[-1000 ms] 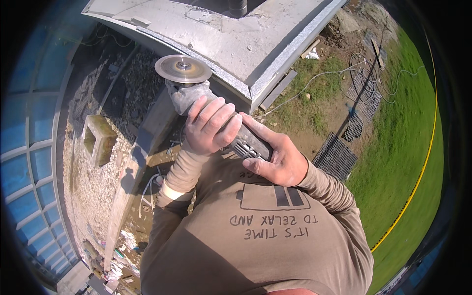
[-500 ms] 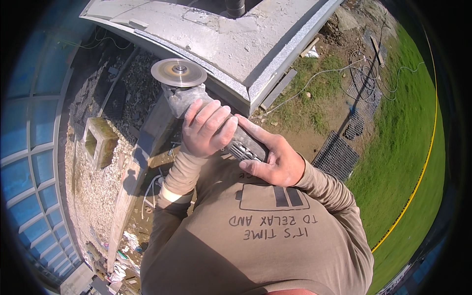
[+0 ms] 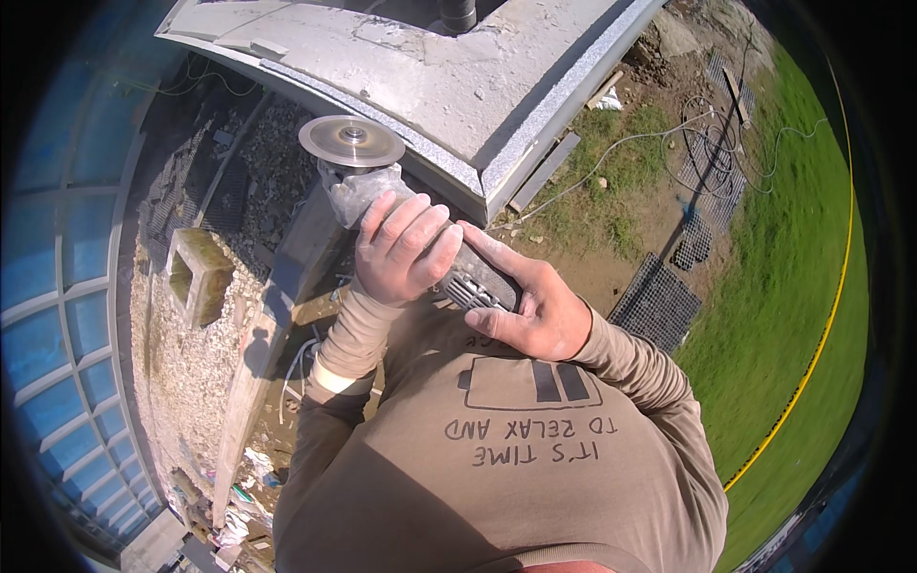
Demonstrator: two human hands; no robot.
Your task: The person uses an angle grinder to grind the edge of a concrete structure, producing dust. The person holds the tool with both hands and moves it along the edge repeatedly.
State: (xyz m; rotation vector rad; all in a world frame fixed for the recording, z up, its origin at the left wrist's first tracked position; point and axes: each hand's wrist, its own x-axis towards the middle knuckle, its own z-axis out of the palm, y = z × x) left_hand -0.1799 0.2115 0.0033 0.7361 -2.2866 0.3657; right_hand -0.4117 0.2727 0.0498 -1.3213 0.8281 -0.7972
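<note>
Both my hands hold a dusty angle grinder (image 3: 350, 191) in front of my chest. Its round cutting disc (image 3: 330, 141) faces upward at the far left end of the tool. My left hand (image 3: 406, 250) wraps its fingers over the grinder's neck, just behind the head. Around the rear of the dark body, by the vent slots, my right hand (image 3: 537, 310) is closed, thumb on the near side. The disc appears beside the granite-edged corner of a pale slab (image 3: 420, 81); whether they touch cannot be told.
A hollow concrete block (image 3: 202, 277) stands on gravel to the left, next to a long wooden plank (image 3: 246, 401). Blue window panels (image 3: 81, 248) line the far left. Black plastic grid mats (image 3: 657, 301), a loose cable (image 3: 630, 140) and grass with yellow tape (image 3: 807, 377) lie to the right.
The grinder and both hands keep almost the same place and grip. The disc sits very slightly farther right in the picture, and the background has shifted a little to the right.
</note>
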